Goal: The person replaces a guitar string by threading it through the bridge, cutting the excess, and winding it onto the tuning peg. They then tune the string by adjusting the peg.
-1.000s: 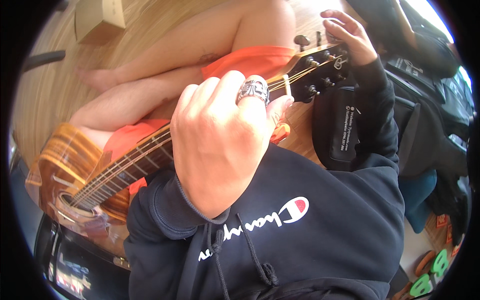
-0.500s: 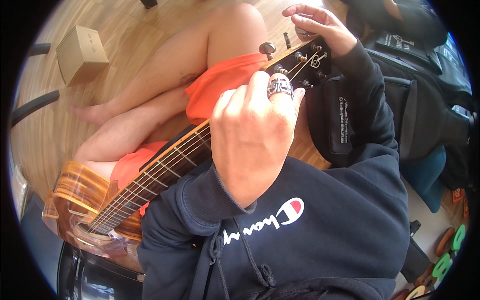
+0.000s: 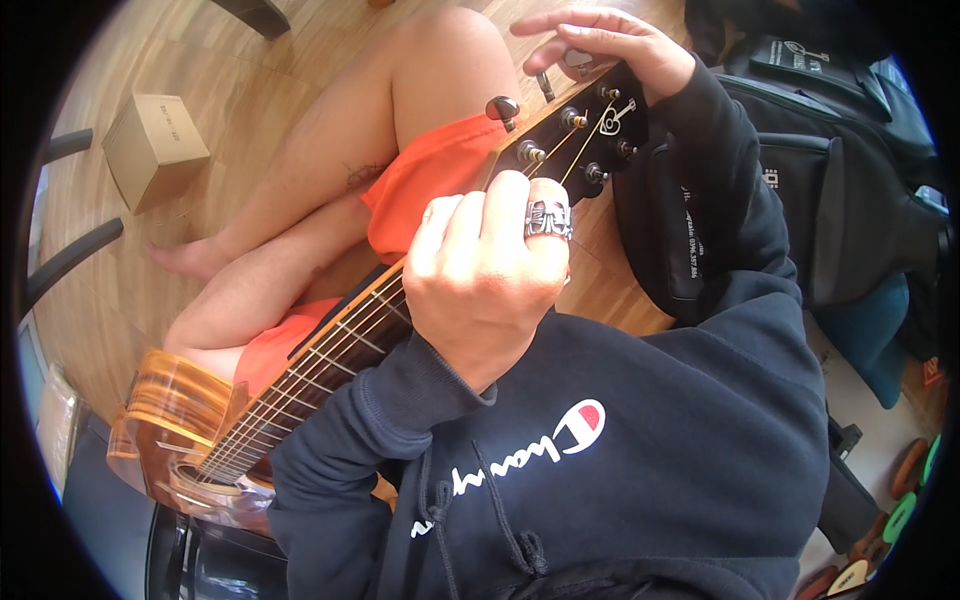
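An acoustic guitar slants from the lower left to the upper centre, its glossy wood body at the lower left. My left hand, with a chunky silver ring, is curled over the guitar neck just below the headstock. Its fingertips are hidden behind the knuckles. At the headstock's far edge my right hand has its fingers stretched out and apart beside a metal tuning peg. More tuning pegs, among them a shiny dark one, stick out along that edge.
Bare legs in orange shorts lie beyond the neck. A cardboard box stands on the wooden floor at the left, near dark curved legs of furniture. Black padded bags fill the right side. Colourful small instruments show at lower right.
The headstock and my left hand have shifted left and slightly down in the picture. My right hand has moved left with it, its fingers now straighter. The left hand keeps its curl.
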A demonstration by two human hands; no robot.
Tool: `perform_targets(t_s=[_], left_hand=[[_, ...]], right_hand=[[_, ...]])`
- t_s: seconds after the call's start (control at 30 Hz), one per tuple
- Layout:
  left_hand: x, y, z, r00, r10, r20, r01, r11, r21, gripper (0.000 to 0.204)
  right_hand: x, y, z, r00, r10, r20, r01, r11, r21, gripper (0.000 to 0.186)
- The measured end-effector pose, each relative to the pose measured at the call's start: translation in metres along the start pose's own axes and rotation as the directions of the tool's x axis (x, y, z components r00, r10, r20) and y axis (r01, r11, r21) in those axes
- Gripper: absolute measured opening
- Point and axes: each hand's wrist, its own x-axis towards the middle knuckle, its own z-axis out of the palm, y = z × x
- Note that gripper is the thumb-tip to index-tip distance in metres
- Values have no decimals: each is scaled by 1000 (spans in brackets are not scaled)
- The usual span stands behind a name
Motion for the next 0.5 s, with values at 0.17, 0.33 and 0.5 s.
perform_targets(t_s=[0.17,0.33,0.5], left_hand=[[4,1,-1,1000,13,-4,-13,999,-44,39],[8,3,-8,999,-33,-42,31,998,-50,30],[-3,-5,-17,978,-51,-201,51,999,-8,13]], right_hand=[[16,40,-29,960,-246,132,239,969,62,30],[55,86,-41,789,-606,100,498,726,475,29],[73,61,3,698,-647,307,489,744,455,27]])
